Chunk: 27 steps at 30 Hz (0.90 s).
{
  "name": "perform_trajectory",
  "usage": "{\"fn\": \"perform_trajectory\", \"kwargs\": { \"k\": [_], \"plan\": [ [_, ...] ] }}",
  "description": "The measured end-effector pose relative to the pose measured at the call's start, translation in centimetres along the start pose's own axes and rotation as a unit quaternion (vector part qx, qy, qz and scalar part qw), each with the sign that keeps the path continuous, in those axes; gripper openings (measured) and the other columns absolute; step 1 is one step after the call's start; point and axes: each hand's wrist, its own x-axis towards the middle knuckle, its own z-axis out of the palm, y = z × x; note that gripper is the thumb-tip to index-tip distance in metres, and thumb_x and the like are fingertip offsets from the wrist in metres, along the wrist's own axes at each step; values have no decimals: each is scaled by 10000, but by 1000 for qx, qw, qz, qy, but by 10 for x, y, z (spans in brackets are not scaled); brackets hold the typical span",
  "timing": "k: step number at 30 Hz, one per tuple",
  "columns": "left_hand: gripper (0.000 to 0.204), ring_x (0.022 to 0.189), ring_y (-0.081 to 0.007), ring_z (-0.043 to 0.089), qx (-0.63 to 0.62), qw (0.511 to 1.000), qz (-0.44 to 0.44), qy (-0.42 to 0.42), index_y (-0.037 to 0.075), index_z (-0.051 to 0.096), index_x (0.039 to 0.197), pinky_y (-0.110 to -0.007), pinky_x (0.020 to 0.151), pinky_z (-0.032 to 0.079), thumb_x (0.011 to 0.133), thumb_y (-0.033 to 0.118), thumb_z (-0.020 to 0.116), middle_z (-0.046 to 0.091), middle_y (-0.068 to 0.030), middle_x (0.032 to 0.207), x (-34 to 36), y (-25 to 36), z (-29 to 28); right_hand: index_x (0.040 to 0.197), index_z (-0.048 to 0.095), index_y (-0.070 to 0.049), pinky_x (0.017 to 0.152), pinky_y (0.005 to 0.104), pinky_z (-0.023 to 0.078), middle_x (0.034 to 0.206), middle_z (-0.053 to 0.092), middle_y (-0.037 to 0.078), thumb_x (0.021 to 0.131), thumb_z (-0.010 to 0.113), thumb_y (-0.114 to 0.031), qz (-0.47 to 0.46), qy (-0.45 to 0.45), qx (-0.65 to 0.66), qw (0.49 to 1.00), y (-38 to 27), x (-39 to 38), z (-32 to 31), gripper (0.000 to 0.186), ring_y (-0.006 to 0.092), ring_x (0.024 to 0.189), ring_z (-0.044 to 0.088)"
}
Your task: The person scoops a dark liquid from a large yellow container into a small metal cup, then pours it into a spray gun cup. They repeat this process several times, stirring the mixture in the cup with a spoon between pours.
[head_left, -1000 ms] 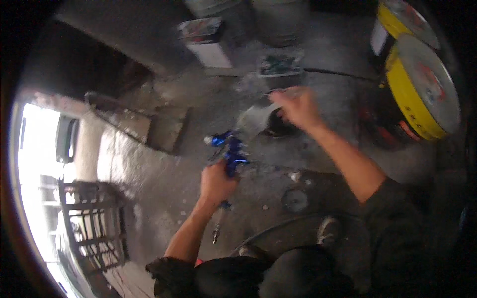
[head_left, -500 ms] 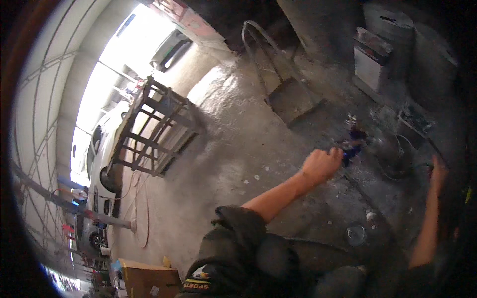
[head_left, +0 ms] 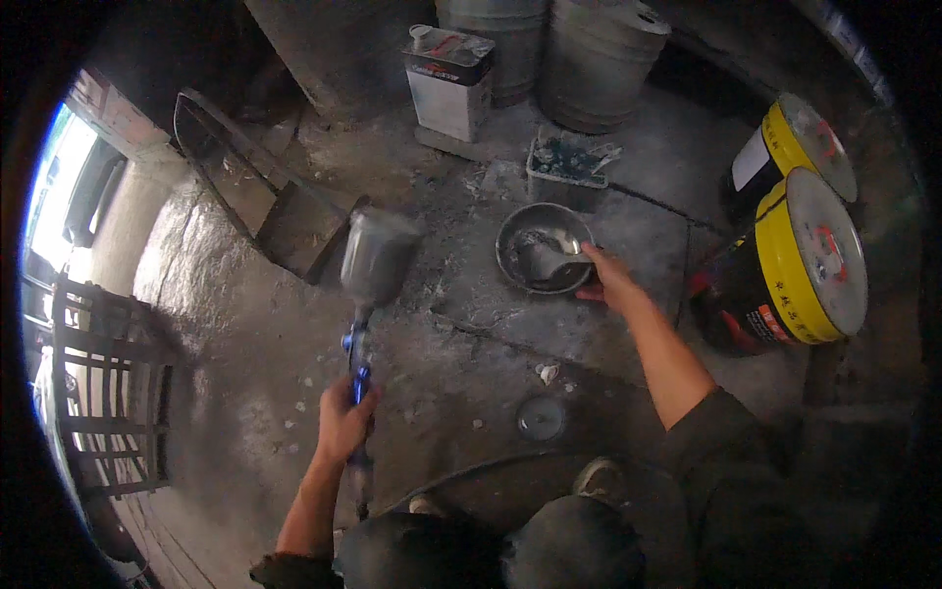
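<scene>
The left hand (head_left: pixel 345 422) has its grip wrapped around the slim blue handle of a spray gun (head_left: pixel 361 381), which is held out over the floor (head_left: pixel 255 363), left of the middle. The gun's grey cup (head_left: pixel 378 260) points away from the person (it is a little blurred), and in this view its edge overlaps a metal scoop (head_left: pixel 309 231) with a long looped handle.

The right hand (head_left: pixel 610 280) has its grip closed at the right side of a round dark bowl (head_left: pixel 504 257). A pale piece (head_left: pixel 557 263) in the bowl reaches up to the fingertips; whether they pinch it as well as the rim, I cannot tell.

The ground around the bowl is crowded. Just beyond it sits a square tub (head_left: pixel 564 191) with dark, greenish stuff inside, and past that a white-and-dark can (head_left: pixel 446 98) stands near two large grey drums (head_left: pixel 599 64). Off to the right, two black-and-yellow buckets (head_left: pixel 785 265) stand side by side, the nearer one beside the right forearm but apart from it. Nearer the person, a small round dish (head_left: pixel 541 419) and a crumpled white scrap (head_left: pixel 548 373) lie on the floor, while a dark hose (head_left: pixel 491 465) curves across in front of the shoes (head_left: pixel 601 481). A slatted frame (head_left: pixel 113 424) stands at the far left.
</scene>
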Motion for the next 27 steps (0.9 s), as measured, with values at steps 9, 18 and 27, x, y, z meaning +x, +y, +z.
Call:
{"fn": "perform_trajectory", "kwargs": {
  "k": [9,18,27],
  "plan": [
    [107,525,-87,504,-107,992,-56,-37,18,573,875,-256,470,396,841,79,653,551,0,666,-64,-100,-28,1096,613,37,581,430,625,999,661,166,820,748,-406,-70,22,-142,987,-44,-8,35,539,288,726,693],
    [173,617,-102,541,-210,975,-41,-53,-4,583,952,-274,574,455,828,57,686,572,-10,718,-94,-183,-22,1160,629,15,747,453,548,917,705,221,841,664,-464,-331,186,-527,760,-125,-10,162,577,338,822,708],
    [178,607,-99,537,-221,967,-117,-40,1,589,893,-269,560,450,811,120,694,571,-8,696,-113,-169,-24,1377,517,-137,691,458,562,1084,654,264,914,604,-368,-503,151,-718,457,-132,-21,252,525,365,803,698]
  ]
}}
